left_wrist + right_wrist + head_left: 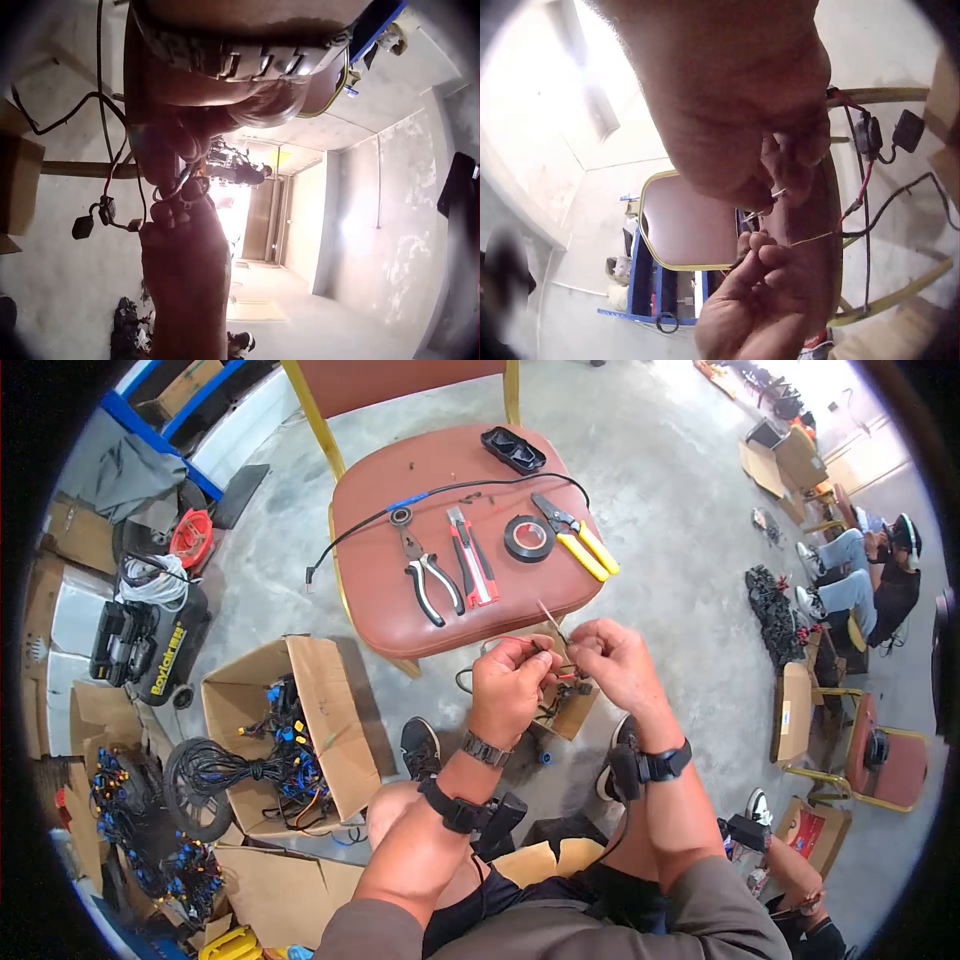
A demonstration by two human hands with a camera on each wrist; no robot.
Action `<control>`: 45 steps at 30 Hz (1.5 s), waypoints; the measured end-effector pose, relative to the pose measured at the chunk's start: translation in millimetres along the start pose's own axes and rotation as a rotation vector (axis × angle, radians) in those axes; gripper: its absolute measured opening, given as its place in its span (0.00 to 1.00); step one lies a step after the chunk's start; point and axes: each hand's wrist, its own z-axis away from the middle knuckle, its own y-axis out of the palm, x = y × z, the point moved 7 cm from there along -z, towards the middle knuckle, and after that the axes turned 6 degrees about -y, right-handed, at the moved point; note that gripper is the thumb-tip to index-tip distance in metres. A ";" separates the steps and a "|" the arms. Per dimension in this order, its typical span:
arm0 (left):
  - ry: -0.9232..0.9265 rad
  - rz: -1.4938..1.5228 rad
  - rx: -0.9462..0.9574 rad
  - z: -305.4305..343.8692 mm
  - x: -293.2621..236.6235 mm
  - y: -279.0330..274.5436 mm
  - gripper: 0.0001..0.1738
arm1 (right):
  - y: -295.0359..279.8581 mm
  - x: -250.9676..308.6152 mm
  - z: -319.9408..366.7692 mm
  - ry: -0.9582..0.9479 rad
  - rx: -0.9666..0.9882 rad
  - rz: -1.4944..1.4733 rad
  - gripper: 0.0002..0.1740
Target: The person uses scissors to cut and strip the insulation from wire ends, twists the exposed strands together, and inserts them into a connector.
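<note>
Fingers of my left hand (515, 685) pinch a thin yellowish wire (810, 240), which joins a red and black cable. Along that cable hang a black connector (868, 136) and its square black cap (908, 130). My right hand (618, 665) pinches a thin pointed metal tool (550, 618), its tip close to the left fingertips; the fingers hide most of it. In front, on the chair seat (390, 630), lie black-and-white pliers (436, 585), a red-and-black tool (472, 560), a roll of black tape (529, 538) and yellow-handled wire strippers (580, 540).
A black cable (455, 486) with blue wrapping crosses the seat near a black tray (513, 450). Below my hands stands a small cardboard box (575, 715) with wires. A larger box (335, 720) of cables is on the left. Other people sit at the right.
</note>
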 end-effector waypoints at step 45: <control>0.084 -0.403 -0.007 53.3 2.5 -0.2 0.10 | 20.8 -0.9 68.7 -0.220 0.135 -0.271 0.10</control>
